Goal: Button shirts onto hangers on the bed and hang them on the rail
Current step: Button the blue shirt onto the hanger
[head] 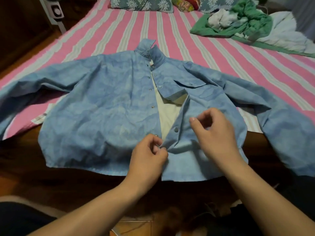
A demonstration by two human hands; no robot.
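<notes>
A light blue shirt (102, 106) lies front up on the striped bed (119, 31), sleeves spread to both sides, hem hanging over the near edge. Its front is open from collar to near the hem, showing the pale lining (167, 114) and metal snap buttons. My left hand (150, 150) pinches the edge of the left front panel near the bottom. Just right of the opening, my right hand (214, 132) has its fingers curled over the right front panel; whether it grips the cloth is unclear. No hanger is visible.
A green and white pile of clothes (238, 23) lies at the back right of the bed. Patterned pillows (141, 4) sit along the headboard side. A white fan (57, 11) stands off the bed at the back left. Dark floor lies below the bed's edge.
</notes>
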